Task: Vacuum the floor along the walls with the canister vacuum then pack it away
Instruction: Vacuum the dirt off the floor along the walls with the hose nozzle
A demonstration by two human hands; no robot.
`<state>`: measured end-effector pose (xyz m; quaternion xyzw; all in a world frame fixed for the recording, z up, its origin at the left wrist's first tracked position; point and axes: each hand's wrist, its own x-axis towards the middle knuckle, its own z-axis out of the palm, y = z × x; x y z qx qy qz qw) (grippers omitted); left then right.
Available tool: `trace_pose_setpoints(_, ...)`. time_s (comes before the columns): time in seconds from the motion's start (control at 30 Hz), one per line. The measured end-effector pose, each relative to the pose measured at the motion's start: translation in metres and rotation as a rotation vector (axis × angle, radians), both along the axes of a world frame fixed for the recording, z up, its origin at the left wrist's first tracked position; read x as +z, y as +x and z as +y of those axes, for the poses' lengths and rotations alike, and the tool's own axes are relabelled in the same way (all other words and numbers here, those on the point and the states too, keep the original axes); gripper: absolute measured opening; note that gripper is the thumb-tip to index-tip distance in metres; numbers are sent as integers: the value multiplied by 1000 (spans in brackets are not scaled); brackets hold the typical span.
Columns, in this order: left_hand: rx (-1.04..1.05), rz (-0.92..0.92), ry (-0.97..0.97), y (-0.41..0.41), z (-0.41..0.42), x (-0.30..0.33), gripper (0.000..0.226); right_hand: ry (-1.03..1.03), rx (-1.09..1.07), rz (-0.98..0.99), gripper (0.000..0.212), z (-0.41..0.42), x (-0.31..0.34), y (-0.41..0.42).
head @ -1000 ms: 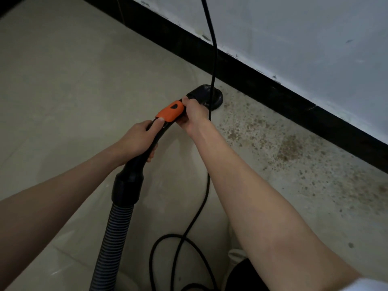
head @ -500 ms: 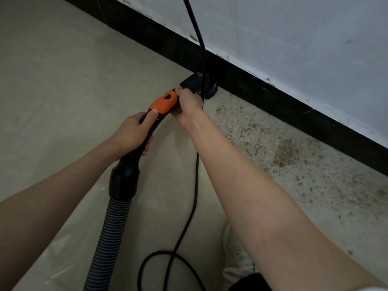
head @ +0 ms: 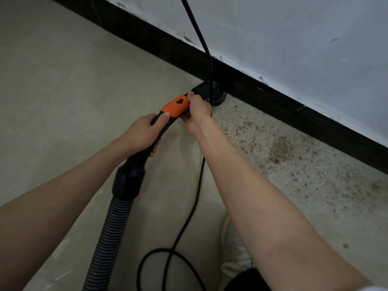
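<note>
Head view: the vacuum's black handle (head: 155,133) is gripped by the left hand (head: 142,133), fingers curled round it just behind the orange slider (head: 175,107), with the thumb tip laid at the slider's rear edge. The front of the handle is gripped by the right hand (head: 198,111), fingers wrapped under it. The round brush nozzle (head: 214,94) is pressed to the floor (head: 63,85) right against the black skirting (head: 273,101), at the near end of a band of brown debris (head: 279,148) that is spread along the wall (head: 294,38).

The main risk is judged to be the power cord (head: 199,164). It is hung down from above, passed directly over the nozzle and beside the right wrist, and looped on the floor near a white shoe (head: 233,244). If the nozzle is swept to the right along the debris, the cord could be dragged, snagged under the brush, or caught by a foot. The slider could also be nudged by the thumb, and suction possibly lost. The ribbed hose (head: 111,232) might be kinked if it is pulled sharply sideways. The canister itself is not seen.
</note>
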<state>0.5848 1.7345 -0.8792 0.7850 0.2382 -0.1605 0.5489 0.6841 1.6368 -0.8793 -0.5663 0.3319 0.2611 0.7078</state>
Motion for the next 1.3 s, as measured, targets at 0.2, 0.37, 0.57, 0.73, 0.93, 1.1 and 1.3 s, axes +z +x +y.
trace_pose_setpoints(0.2,22,30,-2,-10,21,10,40,-22,60,1,28,22,6,-11)
trace_pose_setpoints(0.37,1,52,-31,-12,17,14,39,-35,35,8,15,17,2,-16)
trace_pose_setpoints(0.57,-64,50,-58,-16,2,8,39,-39,-35,7,26,-8,-5,-26)
trace_pose_setpoints(0.73,-39,64,-37,-18,14,12,40,-38,4,17,34,4,3,-29)
trace_pose_setpoints(0.93,-21,72,-54,-35,24,13,40,-41,44,18,35,17,4,-44)
trace_pose_setpoints(1.1,-64,89,-77,-44,11,13,39,-83,-41,16,24,3,-4,-54)
trace_pose_setpoints(1.3,-85,102,-80,-49,14,15,41,-92,-53,22,8,2,-2,-62)
